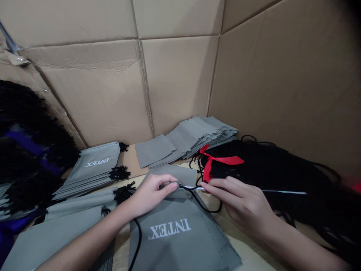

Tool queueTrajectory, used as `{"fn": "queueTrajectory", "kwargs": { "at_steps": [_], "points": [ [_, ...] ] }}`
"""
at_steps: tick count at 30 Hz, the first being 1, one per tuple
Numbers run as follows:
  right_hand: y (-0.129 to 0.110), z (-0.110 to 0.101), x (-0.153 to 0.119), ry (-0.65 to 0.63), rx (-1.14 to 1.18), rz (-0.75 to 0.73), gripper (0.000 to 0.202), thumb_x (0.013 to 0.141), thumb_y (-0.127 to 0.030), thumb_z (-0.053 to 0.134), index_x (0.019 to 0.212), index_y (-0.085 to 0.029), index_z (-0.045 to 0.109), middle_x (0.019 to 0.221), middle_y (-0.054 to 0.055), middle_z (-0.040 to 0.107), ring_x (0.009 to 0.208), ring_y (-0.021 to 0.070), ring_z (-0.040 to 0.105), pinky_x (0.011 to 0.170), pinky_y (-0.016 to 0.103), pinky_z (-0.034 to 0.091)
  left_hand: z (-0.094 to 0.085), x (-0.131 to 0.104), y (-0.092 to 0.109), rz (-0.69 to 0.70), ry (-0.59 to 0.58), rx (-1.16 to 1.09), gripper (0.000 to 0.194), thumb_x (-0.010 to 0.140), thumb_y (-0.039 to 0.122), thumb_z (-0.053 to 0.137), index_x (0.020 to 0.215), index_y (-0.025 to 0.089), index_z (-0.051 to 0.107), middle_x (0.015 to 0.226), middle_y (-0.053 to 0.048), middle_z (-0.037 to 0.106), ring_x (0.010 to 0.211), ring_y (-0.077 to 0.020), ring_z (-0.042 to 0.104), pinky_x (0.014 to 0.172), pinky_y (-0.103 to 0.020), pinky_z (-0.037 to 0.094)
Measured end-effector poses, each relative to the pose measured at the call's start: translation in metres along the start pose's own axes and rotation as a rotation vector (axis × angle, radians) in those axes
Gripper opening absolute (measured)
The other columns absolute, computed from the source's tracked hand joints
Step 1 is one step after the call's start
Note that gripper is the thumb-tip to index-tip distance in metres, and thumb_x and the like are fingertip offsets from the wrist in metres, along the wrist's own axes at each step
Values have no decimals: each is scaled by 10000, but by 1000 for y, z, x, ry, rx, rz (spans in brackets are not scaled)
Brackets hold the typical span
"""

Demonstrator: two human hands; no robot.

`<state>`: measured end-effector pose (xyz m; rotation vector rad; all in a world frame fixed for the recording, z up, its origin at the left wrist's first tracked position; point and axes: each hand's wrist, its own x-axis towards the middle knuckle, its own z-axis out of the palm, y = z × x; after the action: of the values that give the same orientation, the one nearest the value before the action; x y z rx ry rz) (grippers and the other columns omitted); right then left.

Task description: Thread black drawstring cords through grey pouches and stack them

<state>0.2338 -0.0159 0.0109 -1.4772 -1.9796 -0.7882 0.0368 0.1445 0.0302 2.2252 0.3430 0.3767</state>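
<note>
A grey fabric pouch [172, 244] printed INTEX lies in front of me, its lettering upside down from my side. My left hand [152, 194] pinches the pouch's top edge between thumb and fingers. In my right hand [245, 199] is a thin metal rod [284, 192], held between thumb and fingers and pointing left at the pinched edge. A black cord [207, 209] loops by the rod's tip, between the two hands. More black cord [138, 244] hangs down over the pouch's left side. Whether the tip sits inside the hem I cannot tell.
Stacked grey pouches with black cord ends [96, 165] stand left. Plain grey pouches [194, 135] lie fanned at the back. A big bundle of black cords [270, 165], tied with red ribbon [222, 160], lies right. Cardboard walls [180, 75] rise behind and at both sides.
</note>
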Motion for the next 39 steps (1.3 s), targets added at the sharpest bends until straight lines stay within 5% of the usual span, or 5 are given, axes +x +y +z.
{"fn": "queueTrajectory", "kwargs": {
  "at_steps": [9,19,25,31,39],
  "points": [
    [-5,-3,3,24,-62,-55,458,799,33,386,1131,-229,565,903,29,670,682,117,561,565,225,440,2,0,2,19,5,133,276,886,379,424,919,183,615,824,3,650,710,-121,548,634,-199,377],
    [-11,-2,0,75,-60,-49,441,804,27,414,1165,-184,557,876,48,650,685,125,520,599,246,426,10,-4,6,117,40,844,342,934,364,277,745,173,490,709,-32,536,647,-166,506,564,-248,342],
    [-15,-3,-2,112,-64,-9,430,820,-7,457,1191,-207,544,878,38,656,677,122,525,591,245,432,10,-6,-3,240,144,689,287,933,255,296,737,165,486,679,-21,509,626,-146,477,559,-240,348],
    [-26,-24,5,175,-170,-149,322,817,-58,527,1124,-137,583,851,30,692,707,149,563,570,269,457,7,-7,-3,505,188,390,187,911,168,354,870,149,536,747,-50,570,694,-144,491,613,-234,376],
    [-33,-37,10,171,-228,-198,219,818,-81,546,1017,-125,627,817,22,694,666,143,575,496,280,438,9,-10,-8,546,172,247,180,912,178,357,898,146,534,760,-67,569,702,-150,509,634,-248,387]
  ]
}}
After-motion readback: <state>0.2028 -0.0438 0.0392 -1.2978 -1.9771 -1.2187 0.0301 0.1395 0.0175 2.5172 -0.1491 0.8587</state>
